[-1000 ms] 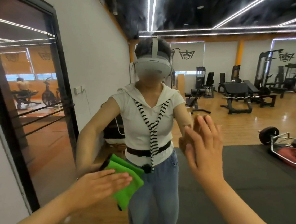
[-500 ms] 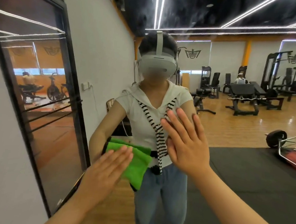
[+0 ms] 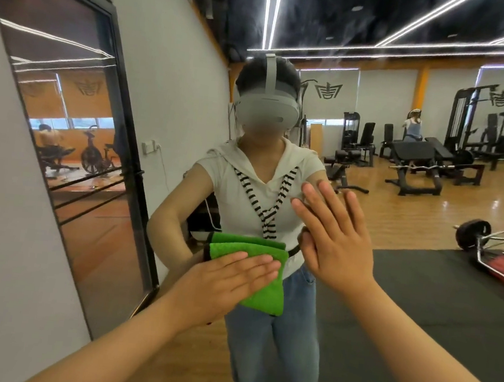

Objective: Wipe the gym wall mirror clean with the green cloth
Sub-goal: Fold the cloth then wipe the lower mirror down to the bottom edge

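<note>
The wall mirror (image 3: 419,299) fills most of the view and reflects me and the gym behind. My left hand (image 3: 220,283) lies flat, fingers straight and pointing right, pressing the folded green cloth (image 3: 265,296) against the glass at waist height of my reflection. Part of the cloth sticks out beyond my fingertips and below them. My right hand (image 3: 335,239) is open with fingers spread, palm flat on the mirror just right of the cloth, meeting its own reflection. It holds nothing.
A tall black-framed glass panel (image 3: 118,159) stands in the grey wall at the left. The mirror shows weight benches (image 3: 413,163), a barbell with plates (image 3: 474,233) on a black mat, and another person far back.
My left hand has slid the cloth up and to the right across the glass. My right hand stays flat on the mirror, shifted slightly upward.
</note>
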Available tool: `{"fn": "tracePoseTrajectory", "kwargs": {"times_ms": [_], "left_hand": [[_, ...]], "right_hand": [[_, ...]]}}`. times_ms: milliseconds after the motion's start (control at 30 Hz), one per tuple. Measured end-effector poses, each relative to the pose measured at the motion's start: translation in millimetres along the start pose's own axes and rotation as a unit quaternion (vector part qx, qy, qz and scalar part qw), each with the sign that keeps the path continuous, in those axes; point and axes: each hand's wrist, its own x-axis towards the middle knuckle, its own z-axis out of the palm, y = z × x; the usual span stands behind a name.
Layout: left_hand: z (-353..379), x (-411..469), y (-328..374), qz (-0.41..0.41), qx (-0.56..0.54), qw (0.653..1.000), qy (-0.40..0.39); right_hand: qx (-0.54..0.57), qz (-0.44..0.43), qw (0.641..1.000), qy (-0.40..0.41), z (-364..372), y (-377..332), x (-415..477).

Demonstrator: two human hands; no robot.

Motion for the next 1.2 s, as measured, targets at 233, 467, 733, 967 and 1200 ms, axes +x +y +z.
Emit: {"fn": "tracePoseTrajectory", "kwargs": {"times_ms": [233, 467, 733, 967, 1200], "left_hand": [[-17.2, 21.2, -38.4, 0.022, 0.000, 0.998, 0.055], [-6.7, 31.7, -25.0, -0.035, -0.017, 0.996, 0.085], [-36.9, 55.3, -73.9, -0.051, -0.009, 0.993, 0.108], [-53.2, 102.6, -92.5, -0.317, -0.047, 0.932, 0.172], [-32.9, 84.0, -62.4, -0.068, -0.002, 0.997, 0.043]], "right_hand": [[-0.006, -0.004, 1.000, -0.004, -0.4, 0.4, 0.6], [-0.017, 0.002, 1.000, -0.003, -0.1, -0.8, -0.2], [-0.007, 0.004, 1.000, -0.012, 0.1, 0.4, -2.9], [0.007, 0.004, 1.000, -0.015, -0.4, 0.4, -3.5], [0.019, -0.008, 1.000, -0.020, -0.5, 1.7, -4.7]]}}
